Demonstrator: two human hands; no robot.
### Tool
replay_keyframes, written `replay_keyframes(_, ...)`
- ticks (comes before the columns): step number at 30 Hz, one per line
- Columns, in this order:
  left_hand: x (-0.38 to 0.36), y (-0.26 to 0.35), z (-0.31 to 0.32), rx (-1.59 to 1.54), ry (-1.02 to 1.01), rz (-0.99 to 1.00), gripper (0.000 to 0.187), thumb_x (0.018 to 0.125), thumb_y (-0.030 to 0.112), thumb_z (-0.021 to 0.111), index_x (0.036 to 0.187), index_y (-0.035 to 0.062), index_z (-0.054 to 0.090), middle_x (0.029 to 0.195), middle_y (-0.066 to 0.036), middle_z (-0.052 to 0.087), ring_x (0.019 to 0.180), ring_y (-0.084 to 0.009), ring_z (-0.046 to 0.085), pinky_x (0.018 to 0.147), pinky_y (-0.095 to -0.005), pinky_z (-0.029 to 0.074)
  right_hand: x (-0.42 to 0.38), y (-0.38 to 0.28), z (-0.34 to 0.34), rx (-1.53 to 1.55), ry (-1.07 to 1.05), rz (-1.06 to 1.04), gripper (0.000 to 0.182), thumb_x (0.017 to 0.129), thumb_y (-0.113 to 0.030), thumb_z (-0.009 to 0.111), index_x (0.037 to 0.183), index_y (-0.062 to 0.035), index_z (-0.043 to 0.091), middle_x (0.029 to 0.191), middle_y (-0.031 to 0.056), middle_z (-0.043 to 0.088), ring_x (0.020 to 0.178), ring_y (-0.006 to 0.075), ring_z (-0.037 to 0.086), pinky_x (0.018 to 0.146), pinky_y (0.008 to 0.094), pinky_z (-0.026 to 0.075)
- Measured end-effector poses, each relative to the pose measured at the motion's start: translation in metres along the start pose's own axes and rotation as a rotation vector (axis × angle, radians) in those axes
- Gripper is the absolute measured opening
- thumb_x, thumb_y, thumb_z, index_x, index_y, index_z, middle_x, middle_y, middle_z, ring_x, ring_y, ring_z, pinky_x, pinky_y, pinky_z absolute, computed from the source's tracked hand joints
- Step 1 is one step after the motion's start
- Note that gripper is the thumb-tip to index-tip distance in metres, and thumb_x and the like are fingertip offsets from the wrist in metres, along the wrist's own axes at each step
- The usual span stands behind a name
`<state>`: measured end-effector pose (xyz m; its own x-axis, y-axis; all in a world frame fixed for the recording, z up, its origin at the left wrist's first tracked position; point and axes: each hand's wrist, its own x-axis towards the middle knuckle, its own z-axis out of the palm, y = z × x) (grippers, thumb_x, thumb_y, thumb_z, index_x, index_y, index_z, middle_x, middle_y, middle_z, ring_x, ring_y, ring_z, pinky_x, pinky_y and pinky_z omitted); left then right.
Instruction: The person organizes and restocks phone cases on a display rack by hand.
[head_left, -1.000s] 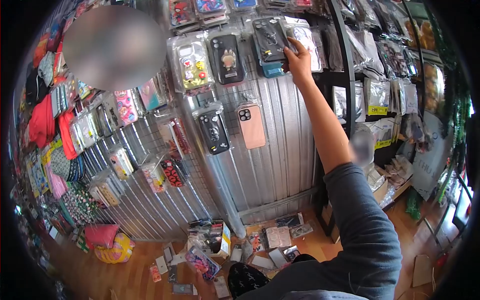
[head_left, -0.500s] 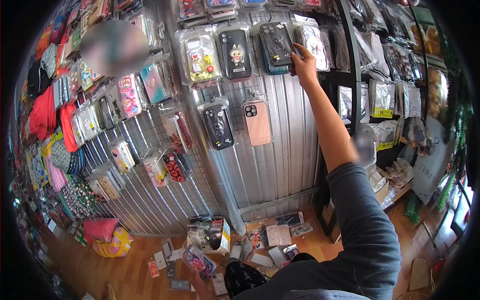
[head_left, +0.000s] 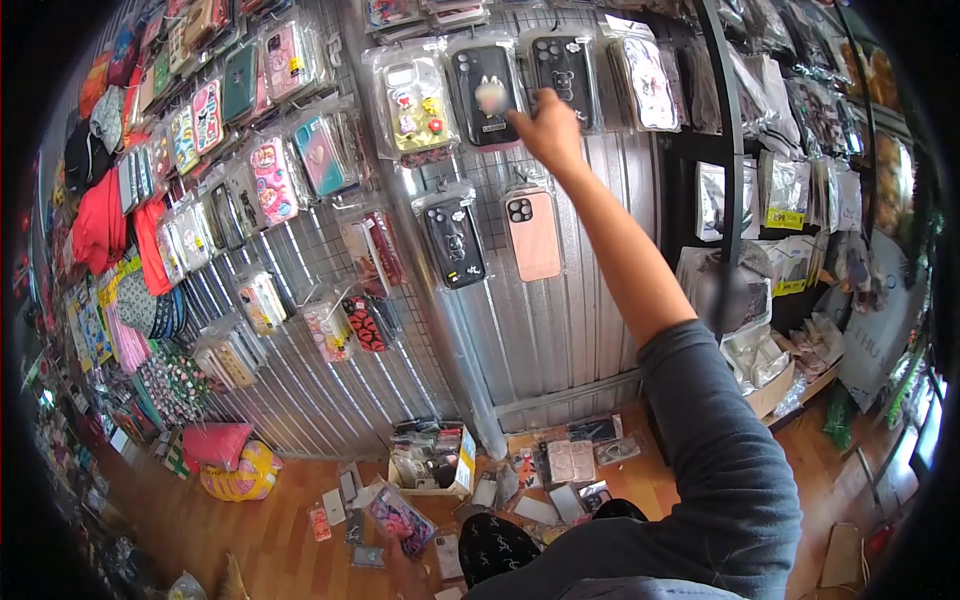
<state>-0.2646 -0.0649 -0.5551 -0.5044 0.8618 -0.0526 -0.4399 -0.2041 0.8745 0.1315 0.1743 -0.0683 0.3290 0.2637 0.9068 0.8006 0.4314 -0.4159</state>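
My right hand is raised at the wall rack with its fingers apart. One fingertip is at the lower right edge of a packaged black phone case with a small figure. Just behind the hand hangs another black phone case with a bear outline, partly covered by my fingers. Low in the view, my left hand holds a packaged pink and purple patterned phone case; its fingers are partly hidden. Below the raised hand hang a pink phone case and a black one.
A box of packaged cases stands on the floor against the wall. Several loose packages, including a pale pink case, lie around my knees. More cases hang at left; a black shelf post rises at right.
My right hand has let go of the bear-outline case, which now hangs on the rack, and has shifted left toward the figure case. The left hand still holds its case.
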Motion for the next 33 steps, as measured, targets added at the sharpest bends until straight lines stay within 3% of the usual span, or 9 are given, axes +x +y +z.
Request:
replay_keyframes(5, -0.021, 0.019, 0.006, -0.088, 0.018, 0.021, 0.023, 0.083, 0.024, 0.052, 0.075, 0.0032, 0.055, 0.077, -0.008, 0.057, 0.071, -0.0185, 0.057, 0.055, -0.0325, 0.046, -0.007, -0.029, 0.018, -0.067, -0.067, 0.216, 0.057, 0.064, -0.033, 0.07, 0.102, -0.0002, 0.044, 0.101, 0.0205, 0.052, 0.099, 0.0357, 0.049, 0.08, 0.0422, 0.043)
replay_keyframes(7, -0.057, 0.062, 0.045, -0.082, -0.116, -0.014, 0.038, 0.09, 0.031, 0.042, 0.059, 0.0104, 0.037, 0.05, 0.001, 0.025, 0.043, -0.0094, 0.023, 0.046, -0.0261, 0.027, -0.006, -0.032, 0.025, -0.082, -0.047, 0.28, 0.06, 0.062, -0.033, 0.073, 0.103, -0.0008, 0.044, 0.103, 0.019, 0.051, 0.102, 0.0346, 0.047, 0.08, 0.0432, 0.043)
replay_keyframes(10, -0.059, 0.059, 0.035, -0.038, -0.04, -0.06, 0.037, 0.09, 0.03, 0.043, 0.059, 0.0101, 0.036, 0.05, 0.001, 0.024, 0.042, -0.0091, 0.022, 0.043, -0.0266, 0.025, -0.005, -0.032, 0.029, -0.041, -0.04, 0.291, 0.059, 0.061, -0.031, 0.073, 0.102, -0.001, 0.043, 0.1, 0.0188, 0.052, 0.099, 0.0345, 0.049, 0.08, 0.043, 0.043)
replay_keyframes(14, -0.041, 0.044, 0.002, -0.083, -0.149, -0.194, 0.035, 0.09, 0.029, 0.044, 0.061, 0.0089, 0.042, 0.05, 0.002, 0.026, 0.041, -0.0095, 0.022, 0.041, -0.027, 0.025, -0.009, -0.034, 0.027, 0.011, 0.008, 0.236, 0.055, 0.062, -0.033, 0.071, 0.097, 0.0012, 0.047, 0.091, 0.0214, 0.057, 0.089, 0.0349, 0.056, 0.077, 0.0421, 0.044)
replay_keyframes(16, -0.027, 0.018, -0.006, -0.231, 0.181, 0.059, 0.024, 0.083, 0.025, 0.052, 0.074, 0.0028, 0.054, 0.075, -0.008, 0.056, 0.069, -0.019, 0.056, 0.057, -0.0341, 0.047, -0.01, -0.035, 0.027, 0.106, 0.039, 0.189, 0.046, 0.067, -0.026, 0.067, 0.096, 0.0042, 0.049, 0.089, 0.0221, 0.058, 0.082, 0.0337, 0.058, 0.073, 0.0403, 0.045)
replay_keyframes(20, -0.016, 0.007, -0.03, -0.097, 0.01, 0.074, 0.024, 0.083, 0.026, 0.052, 0.076, 0.003, 0.054, 0.078, -0.008, 0.056, 0.071, -0.0186, 0.056, 0.06, -0.0345, 0.047, 0.001, -0.018, 0.041, 0.335, 0.102, 0.197, 0.036, 0.073, -0.019, 0.062, 0.095, 0.0067, 0.05, 0.084, 0.0199, 0.058, 0.076, 0.0315, 0.06, 0.06, 0.0401, 0.05)
replay_keyframes(23, -0.024, 0.015, -0.016, -0.131, 0.073, 0.021, 0.026, 0.084, 0.027, 0.051, 0.076, 0.0028, 0.053, 0.077, -0.008, 0.055, 0.07, -0.0182, 0.055, 0.06, -0.0331, 0.047, 0.002, -0.02, 0.04, 0.906, -0.032, 0.398, 0.03, 0.077, -0.014, 0.058, 0.096, 0.0082, 0.05, 0.073, 0.0139, 0.055, 0.063, 0.025, 0.059, 0.037, 0.0337, 0.049)
replay_keyframes(29, -0.022, 0.009, -0.019, -0.123, 0.083, 0.036, 0.028, 0.084, 0.029, 0.051, 0.077, 0.0016, 0.053, 0.076, -0.007, 0.055, 0.064, -0.0172, 0.054, 0.053, -0.0299, 0.046, 0.009, -0.022, 0.027, 1.001, 0.013, 0.332, 0.028, 0.074, -0.011, 0.061, 0.09, 0.0094, 0.053, 0.073, 0.0155, 0.056, 0.054, 0.0212, 0.055, 0.036, 0.0328, 0.047)
replay_keyframes(33, -0.021, 0.001, -0.029, -0.118, 0.116, 0.019, 0.03, 0.084, 0.03, 0.051, 0.076, 0.0007, 0.053, 0.074, -0.007, 0.054, 0.062, -0.0173, 0.054, 0.052, -0.0291, 0.045, 0.023, -0.031, -0.012, 1.134, -0.112, 0.34, 0.024, 0.078, -0.014, 0.057, 0.088, 0.0071, 0.054, 0.073, 0.0126, 0.059, 0.052, 0.0189, 0.056, 0.039, 0.0282, 0.047)
